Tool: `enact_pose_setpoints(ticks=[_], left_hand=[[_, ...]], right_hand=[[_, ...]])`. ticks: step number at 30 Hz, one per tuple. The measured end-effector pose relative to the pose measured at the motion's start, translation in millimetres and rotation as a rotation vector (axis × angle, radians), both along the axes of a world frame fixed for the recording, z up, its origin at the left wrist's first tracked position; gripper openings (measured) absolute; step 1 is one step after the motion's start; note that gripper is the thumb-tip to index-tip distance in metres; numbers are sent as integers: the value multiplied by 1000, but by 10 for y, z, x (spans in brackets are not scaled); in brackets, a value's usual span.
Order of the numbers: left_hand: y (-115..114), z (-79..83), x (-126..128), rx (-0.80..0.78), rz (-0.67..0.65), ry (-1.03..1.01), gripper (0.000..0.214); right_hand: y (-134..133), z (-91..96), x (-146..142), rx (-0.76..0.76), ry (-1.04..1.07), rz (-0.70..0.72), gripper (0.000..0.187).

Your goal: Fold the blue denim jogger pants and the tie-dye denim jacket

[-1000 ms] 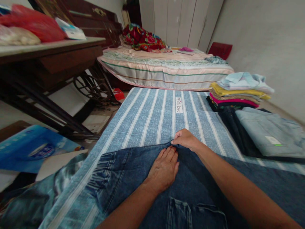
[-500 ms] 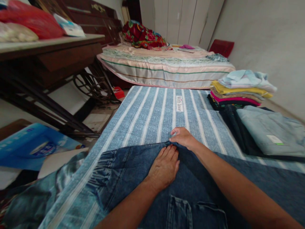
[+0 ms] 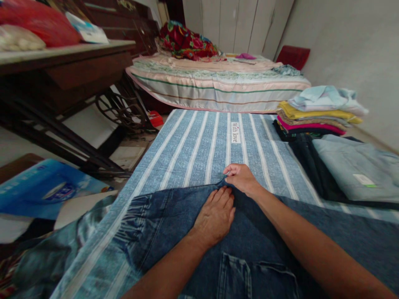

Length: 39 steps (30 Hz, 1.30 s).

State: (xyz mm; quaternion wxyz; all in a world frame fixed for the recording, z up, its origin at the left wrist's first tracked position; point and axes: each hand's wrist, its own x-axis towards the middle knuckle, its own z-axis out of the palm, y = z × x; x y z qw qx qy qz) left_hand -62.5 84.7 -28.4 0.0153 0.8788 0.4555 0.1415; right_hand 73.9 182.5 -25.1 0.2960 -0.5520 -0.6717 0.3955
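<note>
A pair of dark blue jeans (image 3: 174, 232) lies spread on a blue and white striped mat (image 3: 202, 145). My left hand (image 3: 216, 216) rests flat on the denim near its far edge, fingers together and stretched out. Just beyond it, my right hand (image 3: 240, 178) pinches the far edge of the jeans at the crotch, fingers closed on the cloth. A back pocket (image 3: 258, 276) shows close to the camera.
Folded jeans (image 3: 349, 170) and a stack of folded coloured clothes (image 3: 314, 114) lie at the right. A mattress with striped bedding (image 3: 215, 83) is beyond the mat. A treadle sewing table (image 3: 71, 83) stands at the left, with a blue box (image 3: 40, 187) below.
My right hand has pulled the jeans' edge a little farther away and up. The left hand stays pressed on the denim. The view has tilted slightly.
</note>
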Motion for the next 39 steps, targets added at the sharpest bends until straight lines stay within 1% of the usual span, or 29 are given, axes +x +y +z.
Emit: enact_pose_setpoints(ticks=[7,11,16,23,28,31,33,35,37,39], left_hand=[[27,7,-1,10,6,30,40],[50,-3,-7,44,8,48,38],[88,15,10,60,33,90,36],[129,112,39,33,40,115,33],[169,220,77,1,45,163,29],[201,245,114,-6,72,187,26],[223,226,140,25,102,177,22],[250,197,165,90,122,168,19],[285,183,193,160,127,182,20],[324,198,225,193,137,216,22]], right_hand=[[-86,-22,28,257,-68,49,22],[-38,-58,48,305,-140,82,19],[4,-73,46,295,-231,66,19],[-21,52,84,225,-327,-1,19],[-74,134,215,184,-315,25,18],[-119,161,305,165,-320,45,20],[-153,172,350,149,-340,37,19],[-183,183,380,132,-369,12,17],[-205,195,396,118,-401,-15,14],[-220,206,406,109,-431,-35,16]])
